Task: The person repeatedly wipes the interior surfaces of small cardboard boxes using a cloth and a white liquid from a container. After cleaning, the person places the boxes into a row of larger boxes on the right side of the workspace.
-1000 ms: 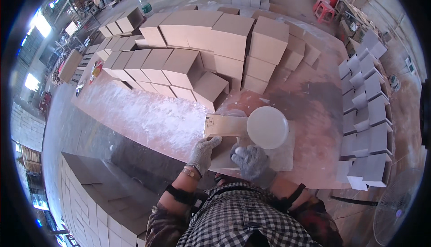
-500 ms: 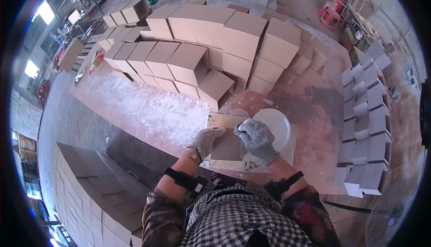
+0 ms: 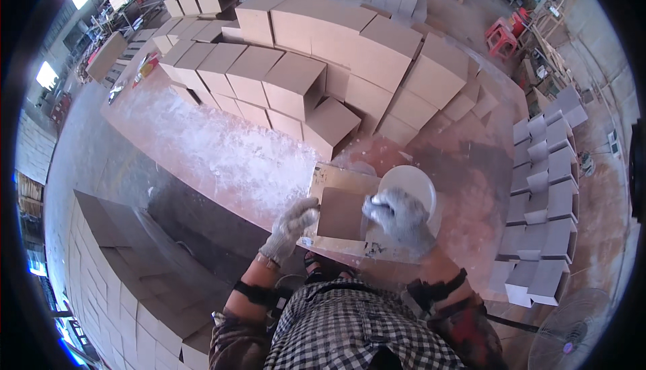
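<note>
A brown square piece (image 3: 341, 214), looking like the top of a cardboard box, sits on a stained tan board (image 3: 324, 176) in front of me. My left hand (image 3: 293, 226), in a grey-white knit glove, is at its left edge, with thumb and fingers apart and nothing visible between them. On the other side my right hand (image 3: 402, 222), gloved alike, hovers over a white round dish or lid (image 3: 422, 179). Its fingers are curled together near the box's right edge; whatever they may pinch is hidden.
Brown boxes (image 3: 293, 87) are stacked across the far side of the powder-dusted reddish table (image 3: 235, 148). Grey open boxes (image 3: 558, 195) stand in rows at right, near a fan (image 3: 568, 346). Another box stack (image 3: 128, 269) rises at lower left. Red stools (image 3: 500, 37) stand farther back.
My left hand has drawn off the brown piece toward the left and its fingers have parted. My right hand has shifted slightly right and down. The view has tilted a little.
</note>
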Tool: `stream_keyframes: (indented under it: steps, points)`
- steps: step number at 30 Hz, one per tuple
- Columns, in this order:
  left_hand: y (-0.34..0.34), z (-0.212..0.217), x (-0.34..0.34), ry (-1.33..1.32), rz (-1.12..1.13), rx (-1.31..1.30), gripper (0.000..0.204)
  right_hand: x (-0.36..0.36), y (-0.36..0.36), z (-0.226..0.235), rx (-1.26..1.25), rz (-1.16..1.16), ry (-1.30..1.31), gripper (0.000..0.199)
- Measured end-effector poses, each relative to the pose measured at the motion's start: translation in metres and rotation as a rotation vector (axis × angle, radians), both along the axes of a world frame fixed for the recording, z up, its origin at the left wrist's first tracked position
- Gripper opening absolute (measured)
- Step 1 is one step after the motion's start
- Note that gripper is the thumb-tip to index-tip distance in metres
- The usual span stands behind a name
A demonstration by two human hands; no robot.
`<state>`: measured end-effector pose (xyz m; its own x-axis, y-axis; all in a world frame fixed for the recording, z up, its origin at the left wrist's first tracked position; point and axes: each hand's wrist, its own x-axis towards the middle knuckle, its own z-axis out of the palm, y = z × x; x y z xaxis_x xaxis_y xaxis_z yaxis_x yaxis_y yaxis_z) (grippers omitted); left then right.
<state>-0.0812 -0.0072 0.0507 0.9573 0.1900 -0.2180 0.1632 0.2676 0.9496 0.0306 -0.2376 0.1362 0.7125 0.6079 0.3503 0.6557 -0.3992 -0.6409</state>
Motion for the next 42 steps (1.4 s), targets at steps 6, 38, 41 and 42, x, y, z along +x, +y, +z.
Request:
stream_keyframes:
  steps: [6,38,41,42]
  points:
    - [-0.042,-0.066,-0.030,-0.155,-0.083,0.340,0.046,0.016,0.035,-0.041,-0.294,-0.074,-0.222,0.015]
    - [-0.044,-0.109,-0.032,-0.195,0.017,0.675,0.036,-0.057,0.057,-0.023,-0.773,0.326,-0.476,0.007]
    - [-0.041,-0.103,-0.031,-0.173,-0.030,0.748,0.038,-0.012,0.069,-0.044,-0.736,0.180,-0.599,0.007]
    - [-0.043,-0.105,-0.028,-0.191,-0.040,0.708,0.039,0.009,0.072,-0.049,-0.718,0.080,-0.673,0.007]
